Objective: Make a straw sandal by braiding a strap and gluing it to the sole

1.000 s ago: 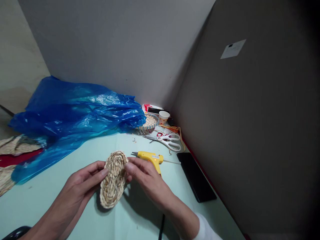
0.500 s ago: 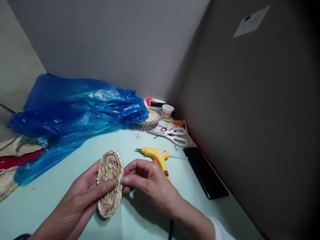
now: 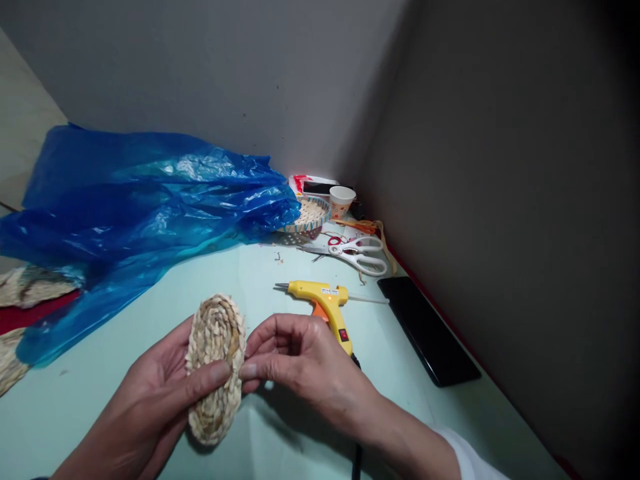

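- From my end I see the oval [image 3: 213, 383] already coiled row within row, its outer braid running around the visible rim; I judge the body of it formed.
- What is left I can't settle: the right side, where the fingertips sit, is partly hidden, so a loose end there may or may not exist.
- The oval is held up in front of me, over the near part of the table [image 3: 190, 293], tilted so its face shows.
- My left hand [image 3: 155, 393] is closed on it, thumb across the front, fingers behind.
- My right hand [image 3: 305, 367] is curled, thumb and fingertips pinching the right edge; whether a strand lies between them I can't tell.
- The glue gun [image 3: 320, 293] lies just beyond the right hand, its stick poking out the back; scissors [image 3: 350, 252] lie farther off.
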`<state>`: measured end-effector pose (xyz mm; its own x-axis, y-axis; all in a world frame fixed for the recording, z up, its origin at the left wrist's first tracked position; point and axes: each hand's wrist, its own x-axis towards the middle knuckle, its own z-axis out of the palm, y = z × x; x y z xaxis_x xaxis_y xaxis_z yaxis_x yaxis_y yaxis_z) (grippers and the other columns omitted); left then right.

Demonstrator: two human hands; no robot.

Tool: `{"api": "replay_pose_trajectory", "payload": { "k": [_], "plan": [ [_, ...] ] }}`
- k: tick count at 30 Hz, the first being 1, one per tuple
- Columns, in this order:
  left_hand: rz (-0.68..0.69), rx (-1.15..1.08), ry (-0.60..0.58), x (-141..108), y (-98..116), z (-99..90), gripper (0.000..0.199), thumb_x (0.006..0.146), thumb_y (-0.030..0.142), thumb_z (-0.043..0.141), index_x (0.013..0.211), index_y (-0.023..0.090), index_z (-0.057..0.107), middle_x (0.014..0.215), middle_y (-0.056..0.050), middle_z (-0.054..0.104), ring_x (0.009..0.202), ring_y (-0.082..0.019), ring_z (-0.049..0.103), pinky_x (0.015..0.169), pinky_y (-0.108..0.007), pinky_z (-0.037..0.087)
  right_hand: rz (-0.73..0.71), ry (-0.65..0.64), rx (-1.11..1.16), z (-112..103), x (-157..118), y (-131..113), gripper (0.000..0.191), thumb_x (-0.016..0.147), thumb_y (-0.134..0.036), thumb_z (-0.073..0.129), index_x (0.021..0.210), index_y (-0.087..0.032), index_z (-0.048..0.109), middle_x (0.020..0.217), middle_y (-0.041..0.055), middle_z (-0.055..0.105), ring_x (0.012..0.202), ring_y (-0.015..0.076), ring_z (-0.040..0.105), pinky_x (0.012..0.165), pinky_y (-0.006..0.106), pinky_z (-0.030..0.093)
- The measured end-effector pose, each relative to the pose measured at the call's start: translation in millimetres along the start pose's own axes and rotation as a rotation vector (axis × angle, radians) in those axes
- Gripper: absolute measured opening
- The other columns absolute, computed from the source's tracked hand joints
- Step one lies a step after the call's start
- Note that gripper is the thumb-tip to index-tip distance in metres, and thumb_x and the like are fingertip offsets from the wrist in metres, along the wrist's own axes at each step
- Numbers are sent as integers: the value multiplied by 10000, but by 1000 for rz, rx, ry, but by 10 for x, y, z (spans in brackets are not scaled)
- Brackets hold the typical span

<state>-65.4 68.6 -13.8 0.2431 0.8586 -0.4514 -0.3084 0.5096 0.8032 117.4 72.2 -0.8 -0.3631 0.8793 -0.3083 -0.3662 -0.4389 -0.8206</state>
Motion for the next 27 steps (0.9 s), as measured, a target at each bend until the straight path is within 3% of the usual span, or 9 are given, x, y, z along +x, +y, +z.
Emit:
{"api": "replay_pose_trajectory", "payload": {
  "k": [6, 12, 15, 19, 22, 25, 27],
  "plan": [
    [-8, 99, 98, -28, -42, 61, 1003, 506, 274, 1006, 1385, 269, 522, 1091, -77, 820, 974, -346, 777, 575, -260, 612, -9, 9, -40, -24, -17, 82, 454, 563, -476, 962, 693, -171, 653, 608, -21, 659, 556, 124, 629, 648, 282, 507],
    [-7, 198, 86, -7, -137, -24, 723, 561, 345, 980, 1195, 262, 643, 998, -54, 832, 862, -303, 772, 615, -296, 607, 20, 108, -132, 14, -16, 139, 465, 583, -532, 927, 668, -177, 639, 558, -21, 633, 554, 128, 602, 600, 260, 458],
    [14, 173, 76, 20, -138, -30, 663, 567, 320, 965, 1157, 281, 665, 1031, -41, 829, 905, -321, 761, 712, -348, 631, 0, 71, -151, -17, 4, 155, 467, 594, -533, 918, 680, -178, 627, 569, -22, 624, 564, 128, 592, 601, 257, 448],
    [3, 78, 46, 11, -64, 4, 820, 511, 139, 954, 1240, 350, 644, 1181, -11, 806, 1141, -386, 710, 812, -376, 638, -134, -28, -305, -97, -47, 55, 357, 762, -474, 841, 860, -192, 646, 706, -16, 662, 675, 149, 640, 672, 268, 479],
    [40, 52, 95, -49, 0, 66, 903, 479, 145, 968, 1282, 379, 627, 1204, 12, 807, 1182, -392, 696, 794, -352, 644, -252, -67, -531, -114, -145, -105, 198, 934, -398, 683, 936, -209, 625, 783, -1, 693, 759, 166, 677, 740, 284, 497],
    [41, 25, 127, -97, 33, 118, 942, 473, 208, 986, 1316, 390, 607, 1208, 18, 811, 1222, -396, 675, 783, -345, 649, -378, 1, -716, -88, -226, -234, 189, 1036, -325, 517, 927, -207, 618, 789, 1, 696, 760, 149, 676, 758, 275, 482],
    [16, -9, 120, -94, 23, 105, 981, 476, 202, 981, 1351, 406, 586, 1214, 20, 810, 1251, -407, 656, 835, -380, 649, -452, 90, -795, -64, -247, -260, 154, 1020, -331, 566, 945, -213, 630, 796, -12, 681, 753, 141, 651, 733, 263, 461]
  ]
}}
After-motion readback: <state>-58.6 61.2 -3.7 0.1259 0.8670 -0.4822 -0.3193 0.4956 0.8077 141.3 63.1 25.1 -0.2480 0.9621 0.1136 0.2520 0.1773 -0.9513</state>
